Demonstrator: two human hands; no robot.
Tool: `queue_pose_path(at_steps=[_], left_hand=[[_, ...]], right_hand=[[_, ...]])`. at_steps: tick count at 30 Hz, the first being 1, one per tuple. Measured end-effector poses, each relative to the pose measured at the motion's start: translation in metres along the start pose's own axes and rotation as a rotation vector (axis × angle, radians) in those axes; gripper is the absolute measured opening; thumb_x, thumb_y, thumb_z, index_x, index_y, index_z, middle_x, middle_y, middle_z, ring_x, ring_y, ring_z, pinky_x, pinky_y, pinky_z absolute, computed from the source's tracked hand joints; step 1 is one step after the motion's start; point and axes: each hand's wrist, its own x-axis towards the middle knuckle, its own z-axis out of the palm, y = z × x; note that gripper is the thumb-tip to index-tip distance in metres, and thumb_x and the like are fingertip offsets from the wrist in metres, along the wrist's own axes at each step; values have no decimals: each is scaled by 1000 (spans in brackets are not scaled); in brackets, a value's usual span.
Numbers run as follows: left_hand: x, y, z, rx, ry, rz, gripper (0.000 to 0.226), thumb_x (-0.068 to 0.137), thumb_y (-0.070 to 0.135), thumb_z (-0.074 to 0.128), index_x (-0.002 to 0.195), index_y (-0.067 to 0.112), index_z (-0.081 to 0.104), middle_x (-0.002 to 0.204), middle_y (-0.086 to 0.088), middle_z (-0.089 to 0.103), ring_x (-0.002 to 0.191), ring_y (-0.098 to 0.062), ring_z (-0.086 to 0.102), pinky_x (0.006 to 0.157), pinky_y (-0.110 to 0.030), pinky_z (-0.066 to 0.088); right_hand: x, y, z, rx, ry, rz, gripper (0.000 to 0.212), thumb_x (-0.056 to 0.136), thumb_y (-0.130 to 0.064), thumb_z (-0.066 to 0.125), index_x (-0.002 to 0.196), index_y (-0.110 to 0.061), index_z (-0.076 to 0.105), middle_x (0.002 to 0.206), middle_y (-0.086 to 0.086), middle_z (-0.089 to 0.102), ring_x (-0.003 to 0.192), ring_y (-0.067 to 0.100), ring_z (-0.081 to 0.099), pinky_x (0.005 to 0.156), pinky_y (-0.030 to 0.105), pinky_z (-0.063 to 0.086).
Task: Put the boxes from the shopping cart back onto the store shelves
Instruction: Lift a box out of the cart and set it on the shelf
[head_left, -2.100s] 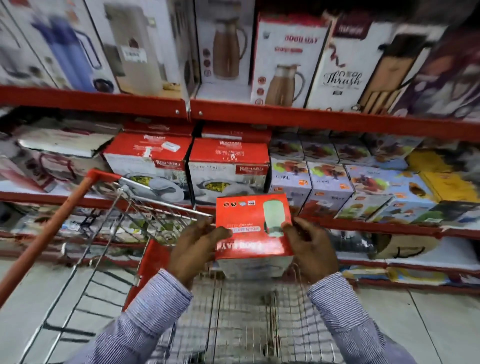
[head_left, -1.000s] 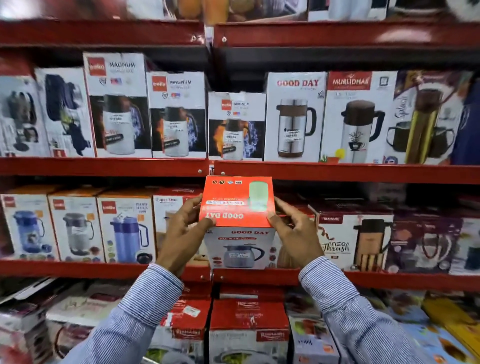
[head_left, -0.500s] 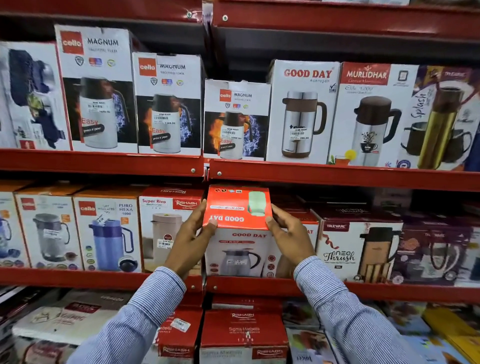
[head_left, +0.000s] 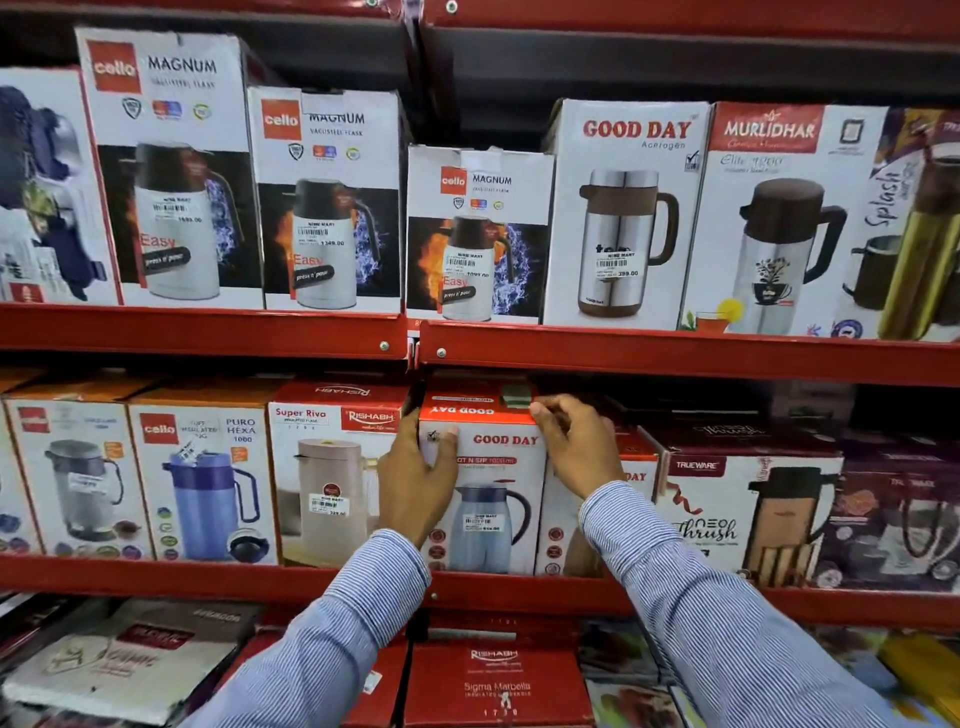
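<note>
Your left hand (head_left: 418, 480) and right hand (head_left: 576, 449) clasp the "GOOD DAY" box (head_left: 485, 488) beside the "Super Riva" box (head_left: 332, 467).

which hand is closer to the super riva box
Left. The left hand lies on the Good Day box's left edge, right beside the Super Riva box. The right hand is at the Good Day box's upper right corner, farther away.

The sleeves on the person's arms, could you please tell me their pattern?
Fine blue-and-white stripes on both sleeves, seen in the head view.
</note>
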Motion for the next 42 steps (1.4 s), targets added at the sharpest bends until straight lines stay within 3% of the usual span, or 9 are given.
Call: queue_pose_path(at_steps=[5,8,11,18,32,35,37,39,42], left_hand=[[-12,-20,3,42,-45,-73,55,93,42,59,143,24,43,133,0,67,119,-19,65,104,-42,52],[-20,-27,3,46,-52,-84,66,91,44,60,150,29,33,138,1,64,121,-19,64,103,-47,53],[-23,-27,1,27,-38,-72,76,88,46,64,152,37,24,137,2,64,116,-19,67,90,-50,60],[-25,-28,-1,17,-69,-67,87,86,35,70,155,39,18,145,4,56,127,-19,59,101,-49,54],[-28,-30,-1,9,-73,-30,89,86,33,71,157,33,17,141,5,59,124,-16,59,106,-44,51],[-36,-32,-6,-2,-65,-6,83,86,30,71,155,32,25,138,12,57,122,-9,58,101,-45,54],[-51,-35,-12,18,-17,28,72,86,23,71,150,23,38,132,16,53,119,-5,56,103,-33,50],[-74,-44,-18,59,8,37,61,87,20,71,143,19,48,127,16,55,113,-4,57,99,-25,48],[-118,-78,-25,88,-22,-22,52,85,20,72,136,20,57,129,6,66,113,-10,65,98,-31,54]], right_hand=[[6,3,2,-59,-30,-12,37,94,-35,52,125,-17,61,126,4,66,121,24,57,102,31,42],[7,4,3,-24,-20,-7,36,92,-33,55,125,-18,61,126,6,66,119,23,59,102,38,48],[6,5,6,32,-3,-20,36,91,-28,59,125,-18,61,124,6,67,115,20,62,99,36,51],[3,5,9,67,40,-42,32,90,-16,61,121,-14,65,119,6,70,109,16,66,96,24,50],[3,10,10,63,38,-31,37,89,-18,63,126,-13,61,125,6,67,116,18,62,100,30,49],[-10,12,4,119,23,-44,46,88,-20,63,133,-15,54,131,6,62,120,18,60,95,19,48],[-31,17,-2,175,49,-90,46,89,-22,62,133,-14,54,131,4,62,118,15,60,86,4,44],[-60,27,-8,188,94,-145,42,90,-23,61,131,-16,57,129,2,64,114,11,61,85,2,45],[-111,54,-9,177,133,-111,36,90,-22,59,126,-21,60,114,1,70,102,9,65,83,7,49]])
